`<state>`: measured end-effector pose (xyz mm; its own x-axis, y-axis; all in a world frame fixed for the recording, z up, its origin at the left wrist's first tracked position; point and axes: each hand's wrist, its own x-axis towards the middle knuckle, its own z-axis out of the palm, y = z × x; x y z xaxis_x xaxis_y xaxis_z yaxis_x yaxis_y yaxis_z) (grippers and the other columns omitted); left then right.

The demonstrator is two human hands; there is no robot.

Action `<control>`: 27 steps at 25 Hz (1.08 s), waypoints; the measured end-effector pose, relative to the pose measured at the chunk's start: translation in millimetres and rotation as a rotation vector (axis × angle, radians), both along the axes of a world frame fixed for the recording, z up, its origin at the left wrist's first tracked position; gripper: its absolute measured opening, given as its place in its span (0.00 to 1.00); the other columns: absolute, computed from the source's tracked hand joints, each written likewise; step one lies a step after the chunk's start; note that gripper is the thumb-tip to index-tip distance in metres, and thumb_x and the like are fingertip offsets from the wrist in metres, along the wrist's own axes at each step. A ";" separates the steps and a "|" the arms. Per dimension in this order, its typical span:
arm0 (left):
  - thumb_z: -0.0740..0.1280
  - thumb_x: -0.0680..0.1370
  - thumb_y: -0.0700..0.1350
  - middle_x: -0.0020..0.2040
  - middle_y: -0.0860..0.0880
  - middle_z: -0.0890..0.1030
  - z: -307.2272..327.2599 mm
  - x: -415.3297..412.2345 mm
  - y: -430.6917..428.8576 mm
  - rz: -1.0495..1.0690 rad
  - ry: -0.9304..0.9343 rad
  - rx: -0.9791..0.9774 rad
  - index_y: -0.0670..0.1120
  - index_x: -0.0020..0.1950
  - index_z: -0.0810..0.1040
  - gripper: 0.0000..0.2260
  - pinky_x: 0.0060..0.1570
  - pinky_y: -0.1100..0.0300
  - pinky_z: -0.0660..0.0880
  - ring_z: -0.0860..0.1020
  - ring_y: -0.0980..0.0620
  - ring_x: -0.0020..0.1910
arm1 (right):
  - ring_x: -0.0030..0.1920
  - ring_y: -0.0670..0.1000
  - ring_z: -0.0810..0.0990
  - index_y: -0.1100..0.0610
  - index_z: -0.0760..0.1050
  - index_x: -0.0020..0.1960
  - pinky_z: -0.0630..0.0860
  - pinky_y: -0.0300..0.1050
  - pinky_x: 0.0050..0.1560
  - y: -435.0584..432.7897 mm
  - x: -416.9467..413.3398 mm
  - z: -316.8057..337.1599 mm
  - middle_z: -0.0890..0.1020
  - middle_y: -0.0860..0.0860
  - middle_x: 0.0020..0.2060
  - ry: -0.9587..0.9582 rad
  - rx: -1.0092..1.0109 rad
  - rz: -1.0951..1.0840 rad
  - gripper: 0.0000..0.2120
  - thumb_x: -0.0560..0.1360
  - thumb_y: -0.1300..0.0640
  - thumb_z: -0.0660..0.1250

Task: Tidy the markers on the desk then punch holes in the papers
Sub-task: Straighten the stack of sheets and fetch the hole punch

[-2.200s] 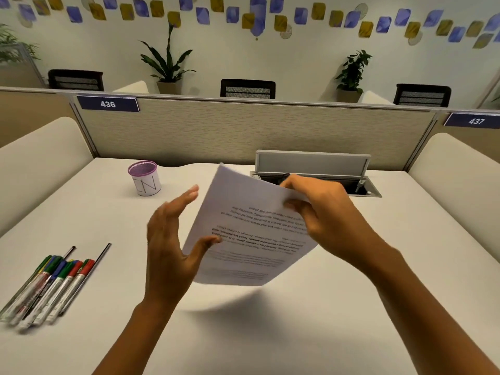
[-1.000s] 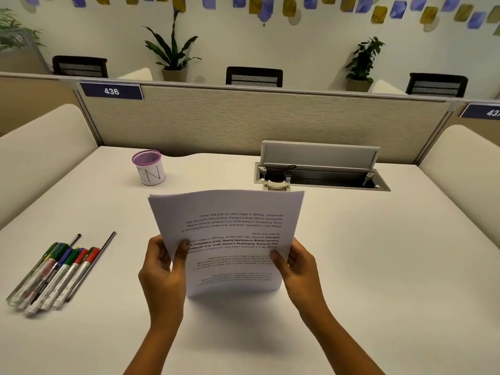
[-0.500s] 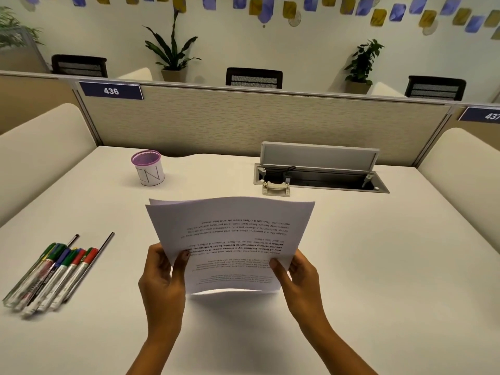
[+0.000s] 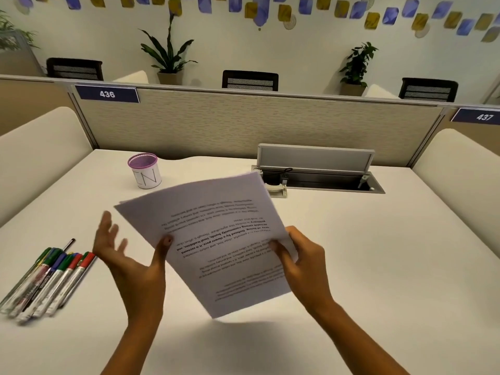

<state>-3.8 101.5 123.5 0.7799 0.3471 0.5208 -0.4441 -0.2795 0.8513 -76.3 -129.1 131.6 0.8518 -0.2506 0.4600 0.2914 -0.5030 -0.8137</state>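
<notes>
Squaring the papers held above the surface's middle comes first, I judge: right grip pinches their right edge, left grip lies spread, only its thumb touching. Tap edges flush. Markers lie bunched by the left edge.

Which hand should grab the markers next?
Probably the left hand: its fingers are spread, only the thumb touching the papers, and the markers lie on its side. The right hand pinches the papers.
</notes>
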 end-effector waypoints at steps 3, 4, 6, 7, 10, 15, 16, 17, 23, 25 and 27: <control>0.71 0.72 0.52 0.75 0.44 0.61 21.3 3.0 4.7 0.038 -0.172 0.196 0.39 0.73 0.58 0.37 0.70 0.59 0.63 0.61 0.54 0.73 | 0.40 0.42 0.80 0.58 0.77 0.51 0.77 0.27 0.43 -3.5 9.5 32.2 0.83 0.49 0.44 -0.044 -0.271 0.044 0.09 0.75 0.55 0.64; 0.70 0.72 0.51 0.74 0.43 0.64 25.1 2.3 5.1 0.037 -0.186 0.254 0.41 0.72 0.60 0.33 0.68 0.56 0.67 0.63 0.51 0.72 | 0.42 0.44 0.80 0.59 0.77 0.51 0.77 0.28 0.44 -2.4 11.9 42.0 0.83 0.51 0.45 -0.054 -0.355 0.067 0.10 0.74 0.55 0.65; 0.68 0.74 0.51 0.64 0.38 0.73 30.0 -2.5 4.9 0.091 -0.205 0.346 0.42 0.66 0.67 0.25 0.59 0.55 0.72 0.71 0.39 0.63 | 0.43 0.50 0.81 0.59 0.77 0.51 0.77 0.35 0.46 3.2 15.4 56.8 0.84 0.54 0.46 -0.061 -0.531 0.105 0.11 0.72 0.55 0.70; 0.67 0.75 0.51 0.57 0.34 0.76 29.5 -6.2 4.8 0.118 -0.223 0.364 0.41 0.61 0.69 0.20 0.55 0.63 0.72 0.74 0.35 0.55 | 0.42 0.52 0.82 0.58 0.77 0.51 0.77 0.38 0.46 7.1 17.1 61.7 0.84 0.54 0.46 -0.072 -0.621 0.114 0.12 0.70 0.55 0.71; 0.66 0.77 0.45 0.42 0.39 0.78 21.4 -14.3 8.7 0.083 -0.249 0.242 0.47 0.48 0.74 0.03 0.44 0.81 0.68 0.73 0.48 0.39 | 0.41 0.52 0.82 0.56 0.77 0.52 0.76 0.41 0.47 9.8 18.0 70.3 0.84 0.53 0.46 -0.112 -0.722 0.102 0.11 0.71 0.55 0.71; 0.67 0.75 0.36 0.40 0.68 0.77 4.2 -15.7 17.2 0.009 -0.102 0.029 0.54 0.42 0.69 0.14 0.39 0.79 0.70 0.75 0.68 0.41 | 0.42 0.46 0.79 0.51 0.74 0.49 0.75 0.32 0.42 -32.9 5.9 58.3 0.82 0.45 0.45 -0.137 -0.324 -0.105 0.15 0.69 0.44 0.71; 0.67 0.75 0.35 0.40 0.67 0.78 0.1 -15.6 16.7 0.002 -0.074 -0.013 0.56 0.42 0.69 0.15 0.39 0.79 0.71 0.76 0.69 0.41 | 0.45 0.46 0.80 0.51 0.73 0.50 0.76 0.31 0.44 -41.0 3.3 49.1 0.81 0.44 0.46 -0.119 -0.173 -0.137 0.16 0.68 0.43 0.71; 0.67 0.75 0.35 0.40 0.64 0.78 -3.7 -14.7 17.0 -0.002 -0.047 -0.052 0.58 0.43 0.70 0.16 0.40 0.79 0.72 0.77 0.68 0.42 | 0.48 0.45 0.80 0.51 0.71 0.51 0.76 0.30 0.46 -45.8 0.9 37.9 0.81 0.44 0.48 -0.072 -0.023 -0.140 0.18 0.68 0.44 0.72; 0.66 0.76 0.39 0.44 0.57 0.78 -20.9 -11.8 9.2 -0.049 0.091 -0.109 0.61 0.46 0.71 0.14 0.39 0.77 0.75 0.79 0.63 0.42 | 0.52 0.49 0.82 0.48 0.74 0.55 0.82 0.44 0.50 -38.2 -6.7 -27.5 0.84 0.42 0.50 0.199 0.459 0.001 0.12 0.72 0.54 0.68; 0.66 0.77 0.42 0.44 0.61 0.78 -20.7 -11.8 7.2 -0.065 0.092 -0.115 0.63 0.46 0.71 0.13 0.39 0.76 0.76 0.80 0.61 0.43 | 0.50 0.46 0.83 0.46 0.75 0.53 0.81 0.38 0.46 -33.8 -7.3 -30.0 0.84 0.40 0.47 0.143 0.482 -0.037 0.10 0.74 0.57 0.66; 0.65 0.77 0.43 0.43 0.64 0.80 -23.2 -11.9 8.8 -0.082 0.072 -0.125 0.62 0.46 0.72 0.12 0.39 0.76 0.76 0.80 0.63 0.44 | 0.49 0.44 0.82 0.45 0.74 0.52 0.79 0.32 0.42 -32.6 -8.3 -30.3 0.84 0.39 0.47 0.101 0.474 -0.080 0.10 0.76 0.59 0.65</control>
<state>-15.7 110.3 100.3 0.8419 0.3396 0.4194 -0.3977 -0.1348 0.9076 -84.6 -161.7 101.4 0.8556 -0.4792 0.1959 0.1750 -0.0885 -0.9806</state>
